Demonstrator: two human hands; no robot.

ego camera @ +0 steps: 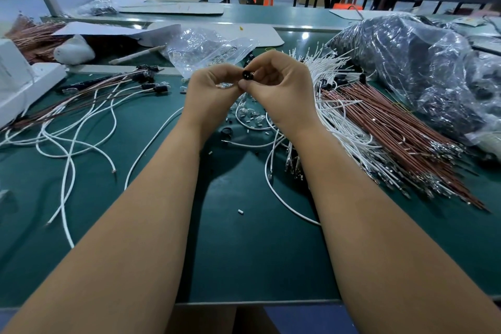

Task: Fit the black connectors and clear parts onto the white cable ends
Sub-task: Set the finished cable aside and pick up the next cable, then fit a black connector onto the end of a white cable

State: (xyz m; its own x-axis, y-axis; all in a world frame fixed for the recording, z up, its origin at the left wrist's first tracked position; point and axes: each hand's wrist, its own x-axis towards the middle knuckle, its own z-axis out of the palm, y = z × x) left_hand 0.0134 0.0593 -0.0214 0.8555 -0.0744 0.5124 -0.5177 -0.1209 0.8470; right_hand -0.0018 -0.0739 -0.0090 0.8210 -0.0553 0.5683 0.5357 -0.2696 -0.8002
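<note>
right hand: your right hand [282,89] is raised over the worktop [244,252], thumb and fingers curled, pinching a black connector [247,75] with its round face toward you.
left hand: your left hand [210,91] meets the right at the connector, fingers curled in a pinch; something clear [225,85] shows at its fingertips, but what exactly it grips cannot be told.
below hands: small clear parts [250,111], white sleeves and a black ring [226,132] lie loose on the green surface.
right side: a bundle of white cables [333,84] lies just beside a bundle of copper-coloured wires [393,130]; a large plastic bag of dark parts [406,68] sits beyond.
left side: cables already fitted with black connectors [151,84] lie spread out.
behind hands: a clear bag [206,49] lies open.
</note>
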